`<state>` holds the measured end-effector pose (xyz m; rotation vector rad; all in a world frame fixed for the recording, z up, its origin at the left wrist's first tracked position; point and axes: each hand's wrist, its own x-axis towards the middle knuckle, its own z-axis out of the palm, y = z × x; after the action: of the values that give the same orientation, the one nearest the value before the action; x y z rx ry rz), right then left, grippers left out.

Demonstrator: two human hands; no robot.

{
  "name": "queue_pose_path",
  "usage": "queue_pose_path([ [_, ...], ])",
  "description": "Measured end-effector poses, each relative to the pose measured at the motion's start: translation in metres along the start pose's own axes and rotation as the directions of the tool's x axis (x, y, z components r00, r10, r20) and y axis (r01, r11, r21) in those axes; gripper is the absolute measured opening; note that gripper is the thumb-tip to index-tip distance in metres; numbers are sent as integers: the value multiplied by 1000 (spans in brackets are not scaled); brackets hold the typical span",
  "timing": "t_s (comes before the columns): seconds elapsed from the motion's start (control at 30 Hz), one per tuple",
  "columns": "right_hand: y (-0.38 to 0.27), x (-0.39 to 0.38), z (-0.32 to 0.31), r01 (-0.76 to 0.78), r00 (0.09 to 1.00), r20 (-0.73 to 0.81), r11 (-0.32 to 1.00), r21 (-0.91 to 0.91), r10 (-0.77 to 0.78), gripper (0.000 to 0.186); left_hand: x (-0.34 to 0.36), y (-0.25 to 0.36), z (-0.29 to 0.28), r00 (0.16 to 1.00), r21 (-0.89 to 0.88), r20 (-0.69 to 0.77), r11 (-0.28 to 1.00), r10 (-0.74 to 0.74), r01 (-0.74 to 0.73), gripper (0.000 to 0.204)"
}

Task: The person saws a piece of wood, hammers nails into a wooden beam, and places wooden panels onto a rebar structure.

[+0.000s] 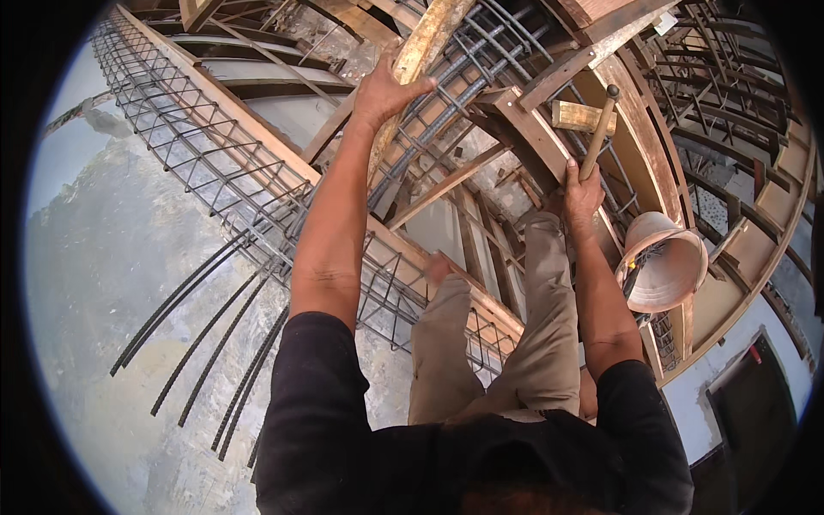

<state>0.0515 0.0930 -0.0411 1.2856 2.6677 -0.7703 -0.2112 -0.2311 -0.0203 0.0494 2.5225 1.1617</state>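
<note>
My left hand (386, 101) grips a long, weathered timber (422, 47) that runs up to the top of the view, over the bundled steel reinforcing bars (476, 64). My right hand (582, 199) is closed on the wooden handle of a hammer-like tool (596, 146), which points upward. A short block of pale wood (571, 115) lies at the tool's upper end; whether they are joined I cannot tell. Beside that hand are a brown timber formwork board (541, 146) and a curved plywood form (652, 154). My trousered legs straddle the framework below.
A long rebar cage (189, 146) runs diagonally on the left, with loose bar ends over a grey concrete surface (112, 257). An open gap with wooden braces (446, 184) lies between my arms. A bucket (665, 279) with tools sits at right, near curved framing (755, 215) and a dark opening (747, 403).
</note>
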Motion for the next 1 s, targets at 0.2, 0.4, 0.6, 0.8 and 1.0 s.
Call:
queue_pose_path([
  [0.2,-3,-4,3,-19,998,53,999,-30,21,54,-14,-28,-1,997,399,70,917,-31,0,100],
  [0.4,1,-1,5,0,1000,24,997,-78,2,54,-16,-16,4,999,348,52,937,10,-28,92],
  [0.6,-24,-8,-5,10,999,33,1000,-17,-10,48,-16,-12,-5,998,331,62,944,-22,0,90],
  [0.8,-19,-8,-6,-5,1000,23,1000,-20,5,43,-14,-2,1,992,353,75,933,-97,64,88],
  [1.0,-23,-7,-8,19,999,36,999,-35,-18,44,-15,-13,2,998,342,63,940,-22,-1,96],
])
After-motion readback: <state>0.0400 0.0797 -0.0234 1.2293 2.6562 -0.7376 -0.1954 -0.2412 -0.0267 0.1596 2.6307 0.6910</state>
